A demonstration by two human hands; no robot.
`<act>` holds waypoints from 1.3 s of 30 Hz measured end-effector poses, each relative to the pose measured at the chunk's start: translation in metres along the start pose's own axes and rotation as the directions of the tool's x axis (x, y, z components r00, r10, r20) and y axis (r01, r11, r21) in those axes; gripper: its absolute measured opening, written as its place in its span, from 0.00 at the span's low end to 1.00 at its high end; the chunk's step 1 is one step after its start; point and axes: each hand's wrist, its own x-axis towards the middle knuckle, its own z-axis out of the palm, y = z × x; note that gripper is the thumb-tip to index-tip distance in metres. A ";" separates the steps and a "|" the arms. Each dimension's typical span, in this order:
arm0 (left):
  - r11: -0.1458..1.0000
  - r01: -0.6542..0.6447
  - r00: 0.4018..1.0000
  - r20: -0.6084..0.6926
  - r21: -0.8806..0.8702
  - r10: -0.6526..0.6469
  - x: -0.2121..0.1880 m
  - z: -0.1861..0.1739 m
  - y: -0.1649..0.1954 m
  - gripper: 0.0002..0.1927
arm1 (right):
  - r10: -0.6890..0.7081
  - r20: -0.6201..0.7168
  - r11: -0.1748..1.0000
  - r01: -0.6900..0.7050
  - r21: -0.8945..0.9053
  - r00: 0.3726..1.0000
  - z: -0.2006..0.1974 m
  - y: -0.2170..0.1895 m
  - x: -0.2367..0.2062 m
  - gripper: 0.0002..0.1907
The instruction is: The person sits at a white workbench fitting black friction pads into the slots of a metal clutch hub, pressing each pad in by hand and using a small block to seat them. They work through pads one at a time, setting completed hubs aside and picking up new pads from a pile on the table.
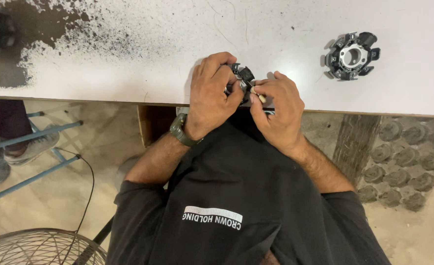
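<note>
At the near edge of a white table [128, 54], my left hand [212, 93] grips a small black ring-shaped part with radial arms [244, 74]. Most of that part is hidden under my fingers. My right hand [276, 105] pinches a small pale piece [257, 94] against the part's right side. Both hands touch each other over the part. A dark watch sits on my left wrist [179, 130]. A second black ring-shaped part with a pale inner ring [352, 55] lies alone on the table, well to the right of my hands.
Dark powder stains cover the table's far left [25, 34]. Under the table at right lie several more dark round parts [406, 162]. A blue metal stool frame and another person's shoe [30, 147] are at left. A wire fan guard [40, 248] sits bottom left.
</note>
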 end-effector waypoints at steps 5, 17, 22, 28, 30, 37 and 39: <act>1.000 -0.013 1.000 -0.007 -0.007 0.013 -0.001 0.001 -0.001 0.08 | -0.020 -0.002 0.999 0.020 -0.039 1.000 0.002 0.001 0.002 0.12; 0.999 -0.027 0.998 0.048 -0.023 0.029 0.001 -0.008 0.000 0.08 | -0.013 0.005 0.998 0.013 -0.062 1.000 0.004 0.000 0.000 0.13; 0.999 -0.044 0.996 0.079 -0.017 0.046 0.004 -0.012 0.000 0.08 | -0.026 0.019 0.997 0.027 -0.072 0.999 0.002 0.000 0.001 0.14; 0.999 -0.031 0.994 0.102 -0.004 0.032 0.006 -0.011 0.002 0.06 | -0.020 0.025 0.997 0.022 -0.080 0.999 0.002 -0.003 0.002 0.14; 0.999 -0.035 0.994 0.102 -0.001 0.035 0.006 -0.012 0.002 0.06 | -0.018 0.025 0.996 0.020 -0.083 1.000 0.002 -0.003 0.002 0.13; 0.999 -0.034 0.993 0.110 -0.012 0.035 0.007 -0.010 -0.001 0.06 | -0.018 0.038 0.996 0.022 -0.088 0.999 0.003 -0.002 0.004 0.14; 1.000 -0.023 0.994 0.103 -0.017 0.025 0.006 -0.009 -0.001 0.05 | -0.018 0.040 0.996 0.022 -0.092 0.999 0.003 -0.002 0.004 0.14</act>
